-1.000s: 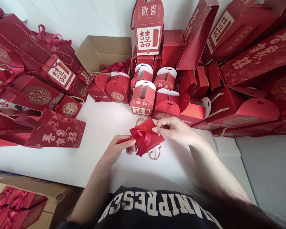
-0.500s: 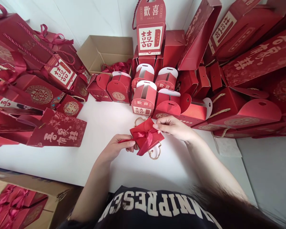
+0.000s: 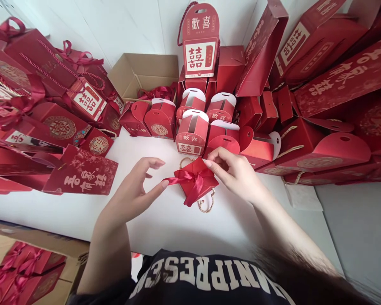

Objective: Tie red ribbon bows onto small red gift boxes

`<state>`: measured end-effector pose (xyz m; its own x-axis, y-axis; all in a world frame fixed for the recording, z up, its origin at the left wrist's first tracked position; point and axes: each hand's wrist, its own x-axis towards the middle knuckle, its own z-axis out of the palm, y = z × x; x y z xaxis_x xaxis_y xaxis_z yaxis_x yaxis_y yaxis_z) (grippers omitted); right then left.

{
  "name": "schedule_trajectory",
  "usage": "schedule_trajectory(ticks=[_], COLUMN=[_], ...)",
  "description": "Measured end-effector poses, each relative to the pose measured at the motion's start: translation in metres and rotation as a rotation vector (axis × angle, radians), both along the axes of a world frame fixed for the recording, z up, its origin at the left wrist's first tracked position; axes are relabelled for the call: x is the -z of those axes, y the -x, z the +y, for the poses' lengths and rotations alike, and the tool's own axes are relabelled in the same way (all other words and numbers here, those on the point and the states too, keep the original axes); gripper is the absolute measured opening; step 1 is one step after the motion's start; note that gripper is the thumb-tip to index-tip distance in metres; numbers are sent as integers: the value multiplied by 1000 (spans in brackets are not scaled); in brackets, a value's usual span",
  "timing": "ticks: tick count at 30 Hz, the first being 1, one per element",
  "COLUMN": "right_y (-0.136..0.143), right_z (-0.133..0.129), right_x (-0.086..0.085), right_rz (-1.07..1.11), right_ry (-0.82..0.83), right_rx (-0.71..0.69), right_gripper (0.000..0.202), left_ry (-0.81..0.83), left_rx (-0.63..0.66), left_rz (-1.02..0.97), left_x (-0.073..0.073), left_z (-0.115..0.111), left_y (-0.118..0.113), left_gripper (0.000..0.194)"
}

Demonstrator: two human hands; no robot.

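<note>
A small red gift box (image 3: 199, 166) with a dark red ribbon (image 3: 195, 184) tied in a bow over it rests on the white table, gold cord handles (image 3: 207, 207) showing beside it. My left hand (image 3: 135, 186) is open to the left of it, fingers spread and stretched out, the thumb tip at the ribbon's left tail. At the box's upper right corner, my right hand (image 3: 233, 171) is closed in a pinch, its thumb and curled fingers against the edge. Exactly what lies between those fingertips is partly hidden.
Behind the gift box stand several small red boxes (image 3: 192, 131) and a carton (image 3: 146, 70) with ribbons inside. Larger red boxes (image 3: 320, 146) crowd the right, and more red boxes (image 3: 60, 123) the left. A lower carton (image 3: 73, 262) at bottom left holds ribboned red boxes.
My left hand has let go of the box's left side, spread its fingers and moved left. The ribbon's left tail now stretches out toward its thumb. My right hand stays at the corner, fingers more curled.
</note>
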<state>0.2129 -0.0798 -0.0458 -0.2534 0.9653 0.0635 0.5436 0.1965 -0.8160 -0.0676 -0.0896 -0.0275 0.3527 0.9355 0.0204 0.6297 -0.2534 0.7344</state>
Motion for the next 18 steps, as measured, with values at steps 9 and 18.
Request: schedule_trajectory(ticks=[9, 18], right_y=[32, 17], right_z=[-30, -16], right_x=[3, 2], right_rz=[-387, 17], right_ry=[-218, 29], right_rx=[26, -149], right_gripper=[28, 15], left_ry=[14, 157], left_rx=[342, 268], left_rz=[69, -212], left_x=[-8, 29], left_z=[39, 51], left_y=[-38, -37], left_gripper=[24, 19])
